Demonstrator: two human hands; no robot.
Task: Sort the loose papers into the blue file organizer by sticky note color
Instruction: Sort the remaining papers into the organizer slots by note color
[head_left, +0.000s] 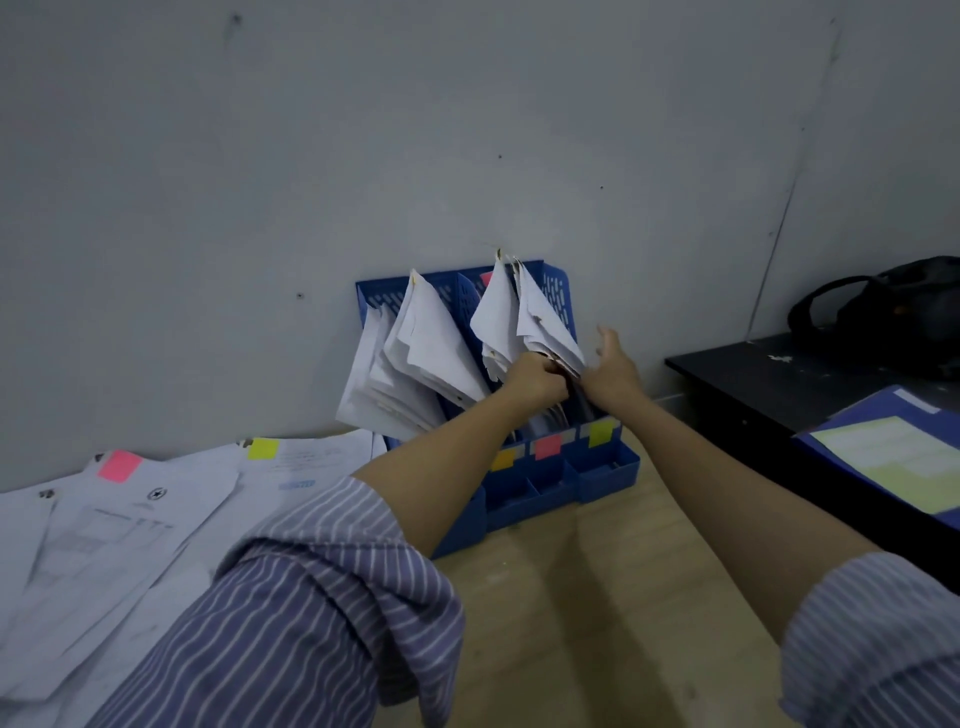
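The blue file organizer (605, 470) stands against the wall, with orange (503, 459), pink (548, 446) and yellow-green (600, 433) sticky notes on its front lip. Several white paper bundles lean in its slots. My left hand (535, 376) grips the lower edge of the papers in the rightmost slot (545, 325). My right hand (613, 366) is beside that same bundle, its fingers spread and its palm against the papers' right edge. Loose papers (130, 519) lie to the left, one with a pink sticky note (119, 466) and one with a yellow note (263, 448).
A black desk (769, 384) stands at the right, carrying a black bag (893, 306) and a blue folder with a pale yellow sheet (904, 457). The wooden surface (597, 597) runs in front of the organizer. The grey wall is close behind.
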